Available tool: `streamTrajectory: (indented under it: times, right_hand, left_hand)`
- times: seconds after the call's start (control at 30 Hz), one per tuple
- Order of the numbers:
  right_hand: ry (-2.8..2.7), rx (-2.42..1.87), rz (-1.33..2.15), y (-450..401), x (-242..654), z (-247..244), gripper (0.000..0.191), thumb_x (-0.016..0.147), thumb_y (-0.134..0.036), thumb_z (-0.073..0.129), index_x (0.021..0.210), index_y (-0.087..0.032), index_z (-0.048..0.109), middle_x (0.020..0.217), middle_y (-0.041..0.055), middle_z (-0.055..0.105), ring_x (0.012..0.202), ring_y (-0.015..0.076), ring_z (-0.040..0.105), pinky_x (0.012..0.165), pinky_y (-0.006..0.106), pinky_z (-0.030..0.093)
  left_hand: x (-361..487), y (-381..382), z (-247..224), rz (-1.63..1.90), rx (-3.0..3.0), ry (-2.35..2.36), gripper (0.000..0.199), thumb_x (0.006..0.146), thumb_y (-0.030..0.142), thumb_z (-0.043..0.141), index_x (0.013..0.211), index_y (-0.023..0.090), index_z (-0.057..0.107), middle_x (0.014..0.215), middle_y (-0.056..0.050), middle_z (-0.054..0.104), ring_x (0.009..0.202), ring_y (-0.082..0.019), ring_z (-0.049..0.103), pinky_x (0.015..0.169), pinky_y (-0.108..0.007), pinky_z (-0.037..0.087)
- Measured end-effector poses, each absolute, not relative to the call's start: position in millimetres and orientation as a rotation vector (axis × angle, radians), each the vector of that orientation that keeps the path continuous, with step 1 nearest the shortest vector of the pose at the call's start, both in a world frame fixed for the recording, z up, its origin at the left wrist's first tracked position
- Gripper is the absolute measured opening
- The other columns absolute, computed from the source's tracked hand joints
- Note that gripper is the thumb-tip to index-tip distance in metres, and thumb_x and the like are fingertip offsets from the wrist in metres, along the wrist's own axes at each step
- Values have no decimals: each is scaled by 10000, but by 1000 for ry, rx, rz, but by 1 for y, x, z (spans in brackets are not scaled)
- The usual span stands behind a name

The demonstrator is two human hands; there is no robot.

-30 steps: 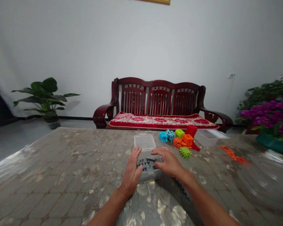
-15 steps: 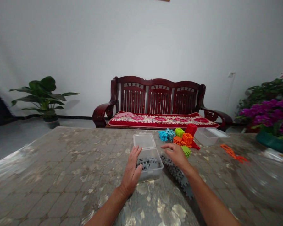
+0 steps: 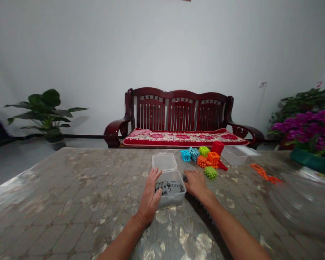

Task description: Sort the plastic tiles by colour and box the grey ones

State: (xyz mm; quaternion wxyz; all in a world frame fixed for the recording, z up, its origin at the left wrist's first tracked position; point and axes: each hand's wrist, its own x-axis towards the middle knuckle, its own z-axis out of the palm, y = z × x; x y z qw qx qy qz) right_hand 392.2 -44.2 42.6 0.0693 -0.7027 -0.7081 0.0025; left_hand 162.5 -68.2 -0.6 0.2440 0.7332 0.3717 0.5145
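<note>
My left hand (image 3: 149,195) lies along the left side of a clear plastic box (image 3: 171,200), fingers stretched out and thumb apart. Inside the box are grey interlocking toy pieces (image 3: 169,187). The box's lid (image 3: 164,162) is folded back on the far side. Just right of the box, my right hand (image 3: 196,183) has its fingers curled down at the far end of a row of dark grey gear-edged pieces (image 3: 185,177). Hand and forearm cover most of that row. Beyond the right hand is a loose green piece (image 3: 211,173).
Blue, green, orange and red block clusters (image 3: 213,158) sit at the back right, beside another clear box (image 3: 235,156). Farther right are an orange chain (image 3: 264,174), a large transparent container (image 3: 300,206) and purple flowers (image 3: 311,126). A wooden bench (image 3: 181,112) stands behind the patterned table (image 3: 70,202).
My right hand has come down and left, from above the dark grey row onto its far end, fingers curling. The left hand stays at the box. The view has shifted slightly.
</note>
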Motion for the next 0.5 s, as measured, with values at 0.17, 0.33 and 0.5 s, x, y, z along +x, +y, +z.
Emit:
streamTrajectory:
  times: [0.17, 0.33, 0.5]
  right_hand:
    - [-2034, -2172, 50, -41, 394, 42, 463, 866, -402, 587, 1273, -188, 640, 1122, 148, 749, 1074, 312, 675, 904, 389, 478]
    - [-1814, -2121, 213, -37, 401, 47, 618, 834, -320, 607, 1429, -179, 517, 1235, 141, 722, 1135, 302, 678, 920, 376, 503]
    - [-1664, -1825, 323, -35, 411, 61, 621, 809, -315, 644, 1402, -166, 533, 1277, 131, 704, 1169, 267, 669, 1014, 379, 491]
  left_hand:
    - [163, -67, -1, 1415, 2005, 1016, 556, 961, 374, 428, 1494, 220, 463, 1628, -125, 373, 1545, -302, 249, 1253, -571, 186]
    - [163, -67, -2, 1422, 2016, 1013, 550, 969, 364, 425, 1497, 213, 453, 1627, -129, 372, 1548, -302, 242, 1254, -570, 189]
    - [163, -67, -3, 1401, 2031, 1017, 547, 981, 354, 413, 1510, 214, 430, 1630, -133, 363, 1557, -299, 214, 1256, -581, 173]
